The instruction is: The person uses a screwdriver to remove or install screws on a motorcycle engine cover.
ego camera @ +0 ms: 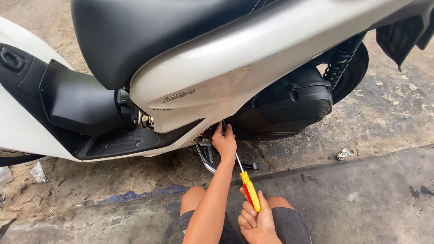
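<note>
Person crouched beside white scooter (253, 58), knees on concrete floor (361, 199). Left hand (224, 142) reaches under side panel (190, 108), fingers curled around screwdriver shaft near tip. Right hand (257, 221) closed around yellow-red handle of long screwdriver (246, 183), shaft angled up toward underside near black engine cover (289, 106). Work looks mid-way: tool engaged, panel on, fastener itself hidden. Raised silver emblem on panel, small. Crumpled scrap (344, 153) lies on ground, right.

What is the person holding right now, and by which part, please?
The right hand grips a long screwdriver by its yellow handle; the left hand steadies the shaft near the tip.
</note>
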